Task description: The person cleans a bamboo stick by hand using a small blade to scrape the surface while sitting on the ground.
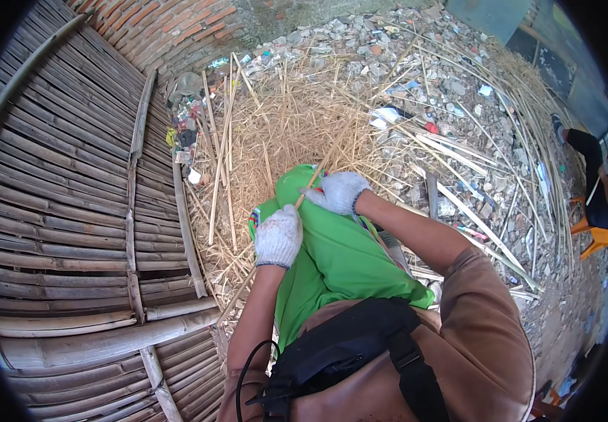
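Observation:
My left hand [279,236], in a white knitted glove, is closed around a thin bamboo strip [333,148]. The strip slants across my lap, its far end over the shavings and its near end passing beside my left forearm. My right hand [341,193], gloved the same way, is closed right against the strip, just beyond the left. A small reddish bit shows at its fingers; what it grips is too small to name. Under both hands a bright green cloth [332,250] covers my legs.
Pale shavings [297,105] are heaped ahead. Split bamboo strips [483,225] lie on rubble at right; others [223,155] lie at left. A bamboo slat wall [58,204] stands close on my left, a brick wall [170,28] behind. Another person [589,151] is far right, near an orange stool [594,239].

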A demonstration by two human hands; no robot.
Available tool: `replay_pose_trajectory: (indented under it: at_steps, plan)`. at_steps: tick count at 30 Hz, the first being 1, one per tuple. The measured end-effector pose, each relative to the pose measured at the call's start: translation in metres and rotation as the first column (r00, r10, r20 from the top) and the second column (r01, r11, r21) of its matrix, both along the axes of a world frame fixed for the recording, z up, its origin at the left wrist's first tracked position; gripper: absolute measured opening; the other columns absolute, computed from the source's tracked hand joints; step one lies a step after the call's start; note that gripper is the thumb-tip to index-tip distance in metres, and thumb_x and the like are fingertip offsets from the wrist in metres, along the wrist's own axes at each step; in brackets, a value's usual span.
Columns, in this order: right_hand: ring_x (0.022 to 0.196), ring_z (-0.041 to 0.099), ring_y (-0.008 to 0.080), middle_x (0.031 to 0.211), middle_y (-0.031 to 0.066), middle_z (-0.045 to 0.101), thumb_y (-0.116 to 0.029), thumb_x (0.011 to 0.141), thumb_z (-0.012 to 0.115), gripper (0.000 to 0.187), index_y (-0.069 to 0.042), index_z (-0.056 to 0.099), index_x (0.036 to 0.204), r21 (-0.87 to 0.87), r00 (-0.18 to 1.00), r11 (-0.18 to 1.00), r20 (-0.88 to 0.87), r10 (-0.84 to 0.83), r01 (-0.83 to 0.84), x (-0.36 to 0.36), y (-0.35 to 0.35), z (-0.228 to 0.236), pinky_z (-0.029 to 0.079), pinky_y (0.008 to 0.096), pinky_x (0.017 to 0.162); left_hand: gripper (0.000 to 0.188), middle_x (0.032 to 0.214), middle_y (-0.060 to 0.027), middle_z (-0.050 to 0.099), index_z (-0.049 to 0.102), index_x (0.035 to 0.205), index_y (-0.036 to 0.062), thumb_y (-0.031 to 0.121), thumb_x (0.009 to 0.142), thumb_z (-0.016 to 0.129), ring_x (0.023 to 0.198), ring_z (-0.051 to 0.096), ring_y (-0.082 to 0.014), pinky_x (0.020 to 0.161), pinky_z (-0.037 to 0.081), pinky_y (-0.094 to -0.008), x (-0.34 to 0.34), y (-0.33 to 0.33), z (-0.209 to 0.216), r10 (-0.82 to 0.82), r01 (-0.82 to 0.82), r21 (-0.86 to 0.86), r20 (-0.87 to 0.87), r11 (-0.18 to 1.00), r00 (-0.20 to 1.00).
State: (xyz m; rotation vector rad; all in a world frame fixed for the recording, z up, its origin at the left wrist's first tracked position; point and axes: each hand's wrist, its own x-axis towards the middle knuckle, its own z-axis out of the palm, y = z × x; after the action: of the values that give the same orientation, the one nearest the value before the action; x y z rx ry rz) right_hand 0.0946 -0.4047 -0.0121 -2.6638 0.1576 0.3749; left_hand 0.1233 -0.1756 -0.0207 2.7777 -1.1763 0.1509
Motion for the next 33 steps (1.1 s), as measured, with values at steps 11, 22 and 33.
replay_pose_trajectory:
  at_steps: [11, 22, 33]
  plan:
    - [0.102, 0.079, 0.0455, 0.107, 0.0286, 0.080, -0.075, 0.109, 0.032, 0.092, -0.001, 0.084, 0.102, 0.045, 0.999, 0.999, -0.043, -0.021, 0.023, 0.005, 0.002, -0.003, 0.061, 0.0558, 0.096, 0.017, 0.083, -0.0208, 0.071, 0.058, 0.102, 0.0065, 0.021, 0.105, 0.067, 0.066, 0.073, -0.0418, 0.059, 0.059, -0.0530, -0.068, 0.130, 0.033, 0.084, -0.078, 0.084, -0.075, 0.993, 0.994]
    - [0.103, 0.079, 0.0443, 0.105, 0.0274, 0.080, -0.077, 0.108, 0.032, 0.091, -0.002, 0.084, 0.103, 0.023, 0.999, 0.999, -0.027, -0.027, 0.028, 0.001, 0.006, 0.001, 0.061, 0.0552, 0.095, 0.018, 0.082, -0.0198, 0.067, 0.066, 0.115, 0.0061, 0.010, 0.099, 0.070, 0.066, 0.067, -0.0453, 0.057, 0.054, -0.0542, -0.159, 0.283, 0.096, 0.191, -0.181, 0.116, -0.074, 0.977, 0.979]
    - [0.104, 0.079, 0.0427, 0.107, 0.0242, 0.081, -0.077, 0.107, 0.035, 0.085, -0.008, 0.085, 0.107, 0.015, 0.991, 0.991, 0.022, -0.130, 0.130, 0.003, -0.003, -0.023, 0.061, 0.0545, 0.095, 0.012, 0.078, -0.0210, 0.066, 0.069, 0.109, 0.0029, 0.013, 0.103, 0.067, 0.064, 0.066, -0.0465, 0.057, 0.053, -0.0552, -0.176, 0.398, 0.061, 0.234, -0.218, 0.158, -0.085, 0.963, 0.969]
